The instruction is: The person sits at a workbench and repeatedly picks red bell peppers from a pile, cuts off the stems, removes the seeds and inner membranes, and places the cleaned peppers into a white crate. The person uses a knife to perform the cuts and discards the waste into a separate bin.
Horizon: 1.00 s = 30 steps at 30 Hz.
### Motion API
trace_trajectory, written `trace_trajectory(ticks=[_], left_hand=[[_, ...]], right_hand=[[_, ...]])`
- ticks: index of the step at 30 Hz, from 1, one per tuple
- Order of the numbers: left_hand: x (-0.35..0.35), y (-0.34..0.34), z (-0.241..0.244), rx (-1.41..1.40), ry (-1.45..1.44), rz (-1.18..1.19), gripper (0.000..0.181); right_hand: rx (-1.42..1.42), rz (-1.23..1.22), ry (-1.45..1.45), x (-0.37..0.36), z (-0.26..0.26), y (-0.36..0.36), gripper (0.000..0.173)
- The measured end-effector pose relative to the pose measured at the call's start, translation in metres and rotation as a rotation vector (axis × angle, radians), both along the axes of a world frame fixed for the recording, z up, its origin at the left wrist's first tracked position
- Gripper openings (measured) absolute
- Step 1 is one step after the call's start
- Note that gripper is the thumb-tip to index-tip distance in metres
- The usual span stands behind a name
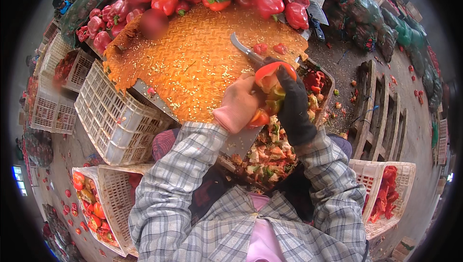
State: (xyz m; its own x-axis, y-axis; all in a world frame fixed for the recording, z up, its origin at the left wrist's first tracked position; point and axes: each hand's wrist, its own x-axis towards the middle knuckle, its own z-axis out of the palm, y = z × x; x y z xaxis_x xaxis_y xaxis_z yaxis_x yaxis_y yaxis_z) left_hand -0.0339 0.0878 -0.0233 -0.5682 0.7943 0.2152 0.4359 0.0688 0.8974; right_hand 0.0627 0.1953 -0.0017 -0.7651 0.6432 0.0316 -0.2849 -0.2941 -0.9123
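Note:
My left hand, in a pale glove, is closed around cut red and green bell pepper pieces. My right hand, in a black glove, holds a hollow red bell pepper piece by its rim. A hooked knife with a curved blade points up and left, just beyond the hands; its handle runs to the dark-gloved fingers, and its grip is partly hidden. Under the hands lies a tray full of pepper cores and scraps. The orange, seed-strewn work surface spreads beyond the left hand.
Whole red peppers pile along the far edge. A broad-bladed knife lies at the far right. A plastic crate stands at left, others with cut peppers lower down. Net sacks and a wooden pallet are at right.

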Motion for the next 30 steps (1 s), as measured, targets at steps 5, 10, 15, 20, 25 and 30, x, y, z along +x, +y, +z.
trace_trajectory(ticks=[5, 10, 15, 20, 25, 30], left_hand=[[0.004, -0.001, 0.021, 0.057, 0.271, 0.232, 0.032], [0.006, -0.01, 0.036, 0.136, 0.823, 0.052, 0.034], [0.005, -0.003, 0.024, -0.069, 0.825, 0.09, 0.039], [-0.008, -0.003, 0.025, -0.2, 0.738, 0.052, 0.043], [-0.011, -0.004, 0.019, -0.12, 0.756, 0.08, 0.034], [-0.015, 0.001, 0.017, -0.086, 0.953, 0.061, 0.035]], right_hand=[[-0.017, 0.047, -0.019, 0.013, -0.007, 0.009, 0.033], [-0.126, 0.118, -0.197, 0.009, -0.012, 0.019, 0.034], [-0.141, 0.096, -0.187, 0.007, 0.005, 0.01, 0.032], [-0.222, 0.232, -0.121, 0.006, -0.009, 0.019, 0.03], [-0.059, 0.242, -0.109, -0.001, -0.008, 0.016, 0.03], [-0.02, 0.228, -0.131, -0.009, -0.013, 0.012, 0.032]])
